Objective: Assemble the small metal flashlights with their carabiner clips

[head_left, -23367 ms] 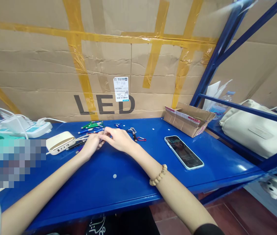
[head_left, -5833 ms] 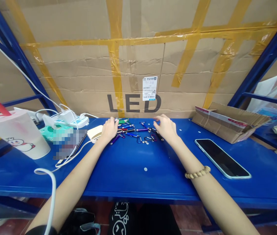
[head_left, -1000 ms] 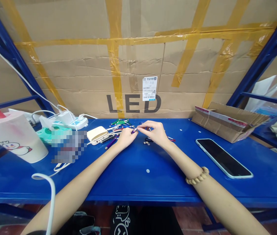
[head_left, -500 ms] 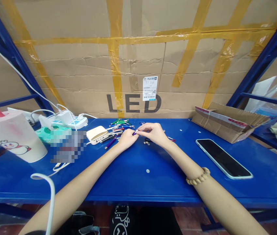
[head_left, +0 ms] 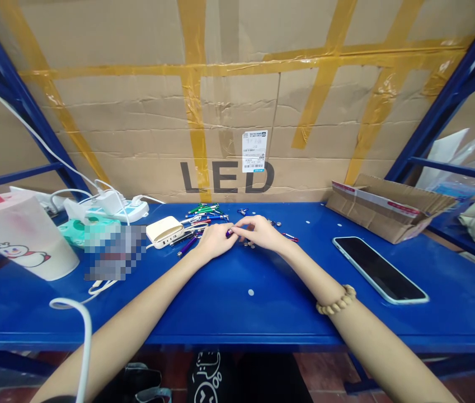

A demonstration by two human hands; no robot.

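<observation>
A small purple metal tube (head_left: 229, 233), like a mini penlight, shows between my two hands above the far middle of the table. My left hand (head_left: 215, 242) is closed around it, so most of its length is hidden. My right hand (head_left: 259, 232) pinches at its near end with thumb and forefinger. Beside my left hand lies a pile of green, blue and purple metal tubes (head_left: 207, 210). Another purple tube (head_left: 187, 246) rests at the pile's near side. Small round silver discs (head_left: 249, 244), like button cells, lie under my right hand.
A cream power bank (head_left: 165, 232) with a cable, a power strip (head_left: 120, 210) and a drink cup (head_left: 23, 235) stand left. To the right are a phone (head_left: 380, 270) and an open cardboard box (head_left: 388, 208). A large LED carton (head_left: 145, 129) closes off the back.
My hands have turned slightly, and the purple tube's end now points more toward me. My right fingers have shifted a little along with it. The whole view has drifted slightly.
</observation>
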